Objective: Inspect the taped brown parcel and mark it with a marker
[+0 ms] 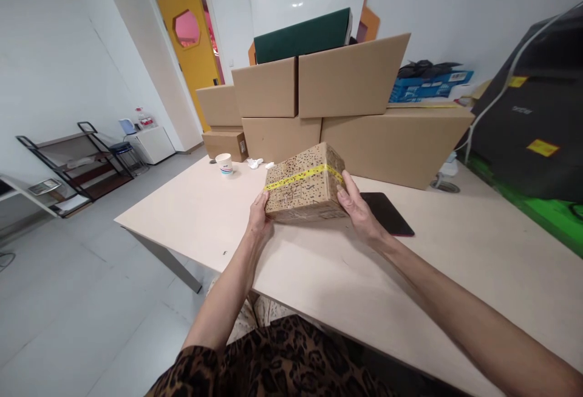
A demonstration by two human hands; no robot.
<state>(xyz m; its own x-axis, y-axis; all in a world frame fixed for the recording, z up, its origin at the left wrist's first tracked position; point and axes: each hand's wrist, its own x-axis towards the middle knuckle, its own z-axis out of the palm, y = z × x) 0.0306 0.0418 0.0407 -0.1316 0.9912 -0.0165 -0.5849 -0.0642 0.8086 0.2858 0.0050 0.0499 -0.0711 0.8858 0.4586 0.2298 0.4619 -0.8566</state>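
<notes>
Between my two hands is a small cardboard box, speckled with dark marks and crossed by a strip of yellow tape. It is tilted over the pale table. My left hand grips its lower left corner, the fingers partly hidden behind and under it. On the right end, my right hand presses with the thumb towards me and the fingers along the side. Whether the box's underside touches the table cannot be made out. A dark flat tablet-like pad lies just right of my right hand.
Large cardboard boxes are stacked along the table's back, a dark green box on top. A paper cup and crumpled white tissue stand near the back left. A big black case is at the right. The table's left edge drops to the floor.
</notes>
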